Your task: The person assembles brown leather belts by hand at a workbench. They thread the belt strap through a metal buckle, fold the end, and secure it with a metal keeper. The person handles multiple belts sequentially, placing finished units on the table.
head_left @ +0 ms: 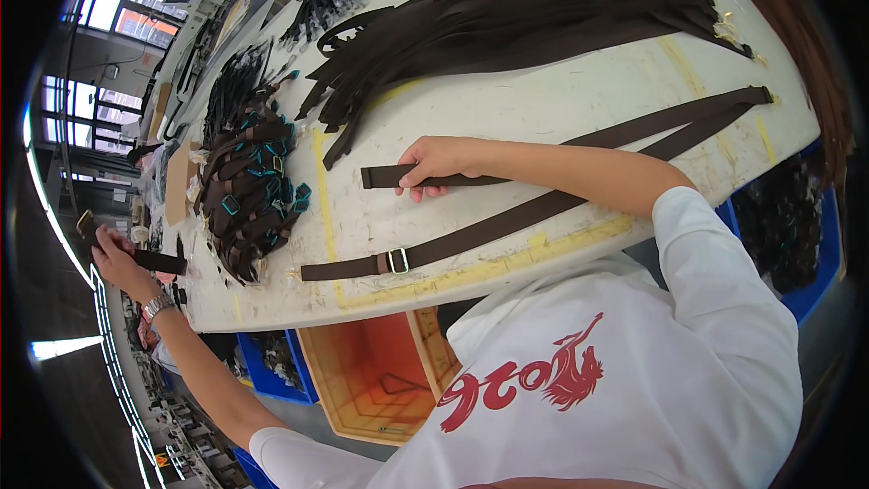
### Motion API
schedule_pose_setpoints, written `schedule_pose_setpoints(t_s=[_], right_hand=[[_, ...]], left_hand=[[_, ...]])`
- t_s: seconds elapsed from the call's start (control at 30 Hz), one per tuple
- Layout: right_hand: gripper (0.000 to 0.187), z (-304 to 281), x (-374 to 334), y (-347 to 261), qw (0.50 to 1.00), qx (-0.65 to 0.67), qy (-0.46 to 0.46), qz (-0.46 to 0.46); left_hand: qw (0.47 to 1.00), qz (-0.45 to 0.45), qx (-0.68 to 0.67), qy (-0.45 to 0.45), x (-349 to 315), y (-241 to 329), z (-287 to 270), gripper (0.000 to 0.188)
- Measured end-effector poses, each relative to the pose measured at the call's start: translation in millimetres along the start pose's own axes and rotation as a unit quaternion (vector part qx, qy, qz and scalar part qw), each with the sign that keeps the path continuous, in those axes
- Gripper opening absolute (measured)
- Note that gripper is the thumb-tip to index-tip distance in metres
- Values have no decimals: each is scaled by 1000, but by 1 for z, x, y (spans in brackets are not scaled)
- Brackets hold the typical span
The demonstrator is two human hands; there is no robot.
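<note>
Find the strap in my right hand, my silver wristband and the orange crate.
Strap (pixel 382 177), head view: its free end.
Silver wristband (pixel 157 307), head view: the band's middle.
Orange crate (pixel 324 380), head view: its left wall.

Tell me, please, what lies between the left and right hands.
Head view: from left hand to right hand, a heap of dark straps with teal buckles, then a yellow strip on the white table.

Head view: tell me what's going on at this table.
The person's right hand holds one end of a long brown strap, which doubles back across the white table to an end with a metal buckle. The left hand grips a short dark strap. A heap of buckled straps and a large strap bundle lie nearby.
</note>
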State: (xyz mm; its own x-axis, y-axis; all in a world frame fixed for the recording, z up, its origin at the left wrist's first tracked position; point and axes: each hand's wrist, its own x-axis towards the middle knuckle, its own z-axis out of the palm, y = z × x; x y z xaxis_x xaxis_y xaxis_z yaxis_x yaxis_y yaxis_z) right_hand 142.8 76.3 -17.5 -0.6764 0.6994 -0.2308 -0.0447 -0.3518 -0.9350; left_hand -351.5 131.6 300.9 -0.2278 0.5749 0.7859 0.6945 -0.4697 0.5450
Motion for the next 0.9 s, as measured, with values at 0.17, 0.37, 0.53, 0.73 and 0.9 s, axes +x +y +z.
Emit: schedule_pose_setpoints(t_s=[0.17,0.37,0.53,0.73,0.9], right_hand=[[18,-18,-2,-12,997,71,1,-14],[40,-10,-15,-34,993,109,26,-29],[46,-20,-8,-23,993,106,20,-49],[29,-26,-5,-20,989,112,29,-91],[23,-10,-12,-33,987,68,44,-137]], left_hand=[[888,-113,-88,-437,-120,66,110,23],[786,-176,-133,-578,-237,83,199,22],[742,-248,-202,-590,-235,82,217,19],[748,-343,-364,-436,-192,141,201,18],[791,-312,-397,-345,-221,188,210,21]])
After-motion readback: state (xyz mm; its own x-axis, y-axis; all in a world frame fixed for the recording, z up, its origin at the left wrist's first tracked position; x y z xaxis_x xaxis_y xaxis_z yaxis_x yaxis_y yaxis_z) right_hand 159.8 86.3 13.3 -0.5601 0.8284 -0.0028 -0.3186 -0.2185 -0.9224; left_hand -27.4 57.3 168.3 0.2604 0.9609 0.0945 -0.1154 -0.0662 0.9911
